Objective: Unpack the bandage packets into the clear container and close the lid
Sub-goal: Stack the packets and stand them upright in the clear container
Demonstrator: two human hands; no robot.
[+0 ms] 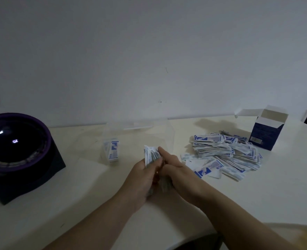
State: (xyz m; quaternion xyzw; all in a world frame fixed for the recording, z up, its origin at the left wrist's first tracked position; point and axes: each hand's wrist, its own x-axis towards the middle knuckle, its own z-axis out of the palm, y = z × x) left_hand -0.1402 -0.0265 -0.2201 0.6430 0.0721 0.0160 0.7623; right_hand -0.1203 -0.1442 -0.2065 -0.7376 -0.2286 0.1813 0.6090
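Note:
A stack of white-and-blue bandage packets (151,156) stands on edge between my two hands at the table's middle. My left hand (142,179) grips it from the left and my right hand (174,170) grips it from the right, index finger laid along the top. The clear container (165,134) stands just behind, its lid (138,125) raised at the back, with a small bundle of packets (112,150) inside at its left. A loose pile of packets (226,156) lies to the right.
An open blue-and-white carton (265,131) stands behind the pile at the right. A black device with a purple rim (17,154) sits at the left. The cream table (95,204) ends at a curved front edge near my arms; a white wall is behind.

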